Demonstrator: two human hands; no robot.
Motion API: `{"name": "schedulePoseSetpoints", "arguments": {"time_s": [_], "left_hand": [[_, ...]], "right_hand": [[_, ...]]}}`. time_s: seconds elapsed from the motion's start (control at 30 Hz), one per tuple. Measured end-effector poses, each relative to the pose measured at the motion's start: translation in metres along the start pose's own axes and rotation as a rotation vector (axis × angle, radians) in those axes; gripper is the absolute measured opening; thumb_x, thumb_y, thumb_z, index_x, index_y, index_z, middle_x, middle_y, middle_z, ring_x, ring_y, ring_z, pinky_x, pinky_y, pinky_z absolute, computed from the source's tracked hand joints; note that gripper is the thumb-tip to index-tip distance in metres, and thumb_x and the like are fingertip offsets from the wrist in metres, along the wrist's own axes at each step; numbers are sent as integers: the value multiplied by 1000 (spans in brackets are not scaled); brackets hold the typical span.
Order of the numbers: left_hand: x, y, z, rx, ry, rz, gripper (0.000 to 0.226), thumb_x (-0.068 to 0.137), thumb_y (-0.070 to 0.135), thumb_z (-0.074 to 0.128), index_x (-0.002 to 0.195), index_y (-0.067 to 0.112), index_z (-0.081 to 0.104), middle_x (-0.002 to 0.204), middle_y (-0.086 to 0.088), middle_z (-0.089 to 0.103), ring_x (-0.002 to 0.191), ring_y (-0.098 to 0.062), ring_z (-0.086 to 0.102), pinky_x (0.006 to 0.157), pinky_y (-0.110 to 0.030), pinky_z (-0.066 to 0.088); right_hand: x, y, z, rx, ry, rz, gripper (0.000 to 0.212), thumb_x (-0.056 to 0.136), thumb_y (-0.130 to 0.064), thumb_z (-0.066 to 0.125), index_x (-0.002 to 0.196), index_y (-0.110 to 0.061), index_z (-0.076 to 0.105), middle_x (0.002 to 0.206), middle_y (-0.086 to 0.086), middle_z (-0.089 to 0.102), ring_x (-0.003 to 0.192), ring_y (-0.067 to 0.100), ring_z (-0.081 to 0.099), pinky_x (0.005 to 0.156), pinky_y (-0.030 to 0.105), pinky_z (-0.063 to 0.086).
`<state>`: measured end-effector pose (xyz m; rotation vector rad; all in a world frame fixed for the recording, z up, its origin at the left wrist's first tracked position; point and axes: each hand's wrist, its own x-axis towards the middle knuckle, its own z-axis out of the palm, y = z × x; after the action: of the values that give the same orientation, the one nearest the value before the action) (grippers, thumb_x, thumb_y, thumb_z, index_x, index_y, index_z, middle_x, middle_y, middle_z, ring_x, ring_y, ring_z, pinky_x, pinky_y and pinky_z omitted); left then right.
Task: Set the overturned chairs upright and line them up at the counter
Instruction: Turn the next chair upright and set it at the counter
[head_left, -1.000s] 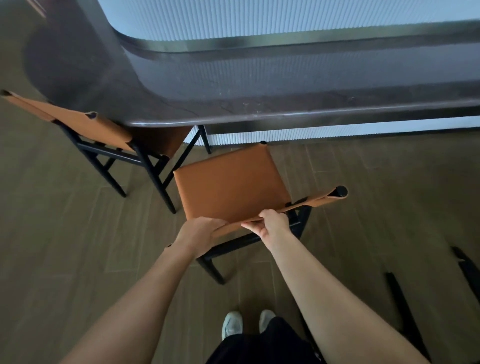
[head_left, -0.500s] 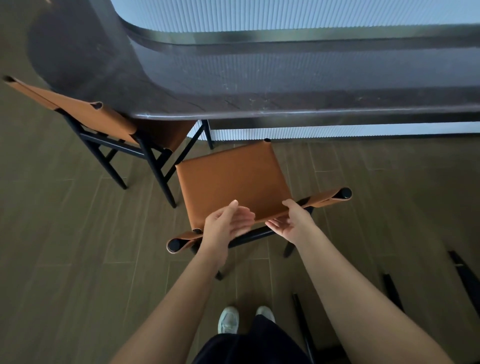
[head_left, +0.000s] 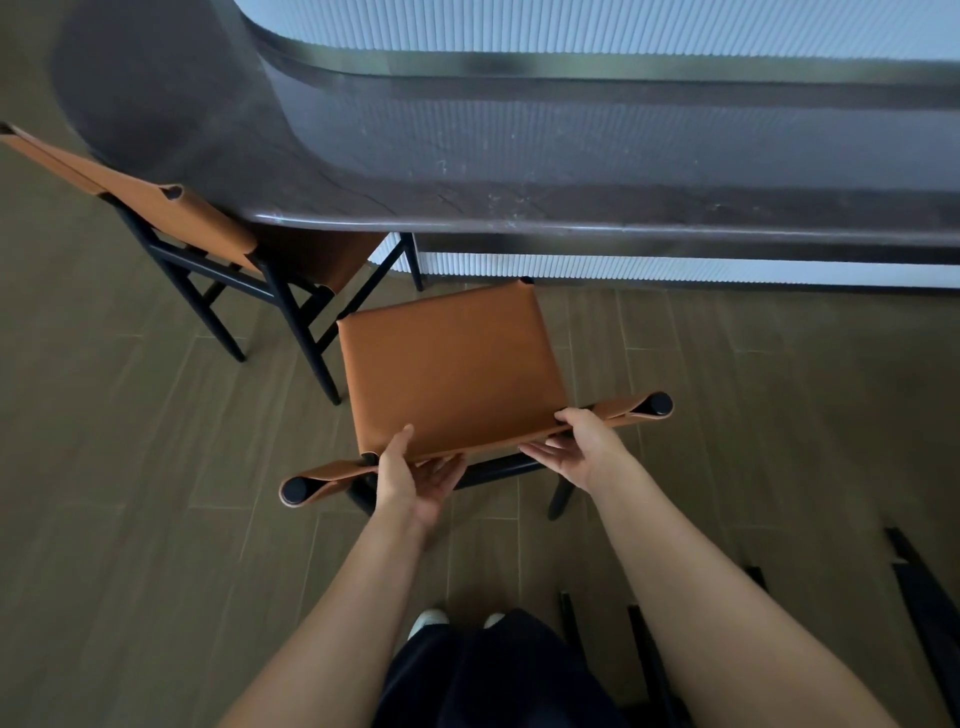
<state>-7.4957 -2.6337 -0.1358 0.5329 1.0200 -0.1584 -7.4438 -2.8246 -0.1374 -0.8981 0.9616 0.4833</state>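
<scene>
An upright chair (head_left: 452, 369) with a tan leather seat and black frame stands in front of the dark counter (head_left: 519, 202), its seat short of the counter edge. My left hand (head_left: 415, 478) and my right hand (head_left: 582, 449) are at its leather backrest, fingers straight, thumbs at the top edge, palms turned up. A second tan chair (head_left: 197, 218) stands upright at the left, its seat tucked under the counter's rounded end.
Black chair legs (head_left: 924, 597) lie on the wooden floor at the lower right, with more black bars (head_left: 649, 660) beside my legs. A white ribbed panel (head_left: 675, 267) closes the counter's base. My shoes (head_left: 428, 618) stand just behind the chair.
Both hands gripped the backrest a second ago; they have since let go and opened. The chair has turned squarer to the counter and sits slightly closer to it.
</scene>
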Motion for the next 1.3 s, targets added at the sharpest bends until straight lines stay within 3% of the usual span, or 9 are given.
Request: {"name": "schedulePoseSetpoints", "arguments": {"time_s": [0.13, 0.3, 0.4, 0.5, 0.63, 0.93, 1.03, 1.2, 1.3], "left_hand": [[5, 7, 8, -56, 30, 43, 44, 89, 20, 66, 126, 5, 47, 117, -25, 58, 103, -43, 61, 89, -58, 52], [13, 5, 17, 42, 163, 74, 36, 90, 5, 55, 125, -1, 50, 108, -23, 65, 93, -43, 66, 64, -49, 59], [15, 9, 22, 53, 189, 68, 36, 86, -5, 46, 122, -2, 51, 105, -23, 65, 89, -43, 66, 57, -46, 59], [14, 16, 28, 53, 175, 81, 33, 85, -10, 43, 116, -2, 50, 98, -23, 62, 85, -42, 64, 67, -48, 58], [13, 33, 45, 56, 140, 115, 17, 85, -12, 42, 96, -2, 51, 97, -24, 58, 86, -43, 61, 80, -53, 56], [22, 75, 79, 65, 90, 97, 19, 83, -14, 43, 97, -3, 50, 97, -25, 58, 87, -44, 62, 75, -51, 57], [22, 84, 90, 58, 67, 97, 20, 83, -17, 41, 95, -3, 49, 95, -24, 57, 84, -43, 60, 74, -51, 55], [26, 94, 97, 49, 35, 72, 20, 85, -19, 38, 94, -4, 48, 97, -22, 54, 88, -40, 57, 67, -54, 56], [23, 95, 99, 48, 37, 51, 20, 86, -19, 36, 93, -4, 49, 97, -21, 53, 99, -41, 54, 74, -55, 57]], "right_hand": [[6, -3, 2, 26, -9, -17, 33, 91, 6, 55, 121, -6, 52, 122, 22, 49, 91, 36, 54, 56, 52, 58], [9, -6, 5, 65, -23, -31, 37, 94, 5, 49, 131, -3, 48, 127, 27, 54, 104, 46, 59, 55, 52, 59], [9, -9, 8, 84, -25, -41, 38, 94, 7, 48, 130, -3, 48, 121, 27, 57, 98, 46, 61, 60, 54, 60], [12, -13, 12, 92, -24, -63, 42, 90, 15, 41, 128, 0, 48, 113, 26, 59, 90, 46, 63, 59, 53, 60], [13, -29, 29, 95, -59, -88, 47, 88, 17, 40, 133, 3, 43, 117, 30, 59, 94, 47, 64, 56, 51, 59], [26, -62, 68, 81, -33, -126, 46, 88, 15, 41, 133, 4, 41, 120, 31, 58, 88, 45, 67, 55, 48, 58], [33, -71, 76, 104, -37, -135, 45, 85, 16, 43, 129, 6, 43, 117, 33, 59, 87, 47, 68, 60, 54, 60], [35, -80, 86, 65, -37, -134, 54, 86, 15, 44, 138, 3, 36, 123, 35, 55, 90, 47, 68, 61, 52, 59], [32, -80, 88, 60, -16, -130, 55, 87, 15, 43, 140, 3, 34, 122, 36, 54, 91, 47, 68, 59, 53, 60]]}}
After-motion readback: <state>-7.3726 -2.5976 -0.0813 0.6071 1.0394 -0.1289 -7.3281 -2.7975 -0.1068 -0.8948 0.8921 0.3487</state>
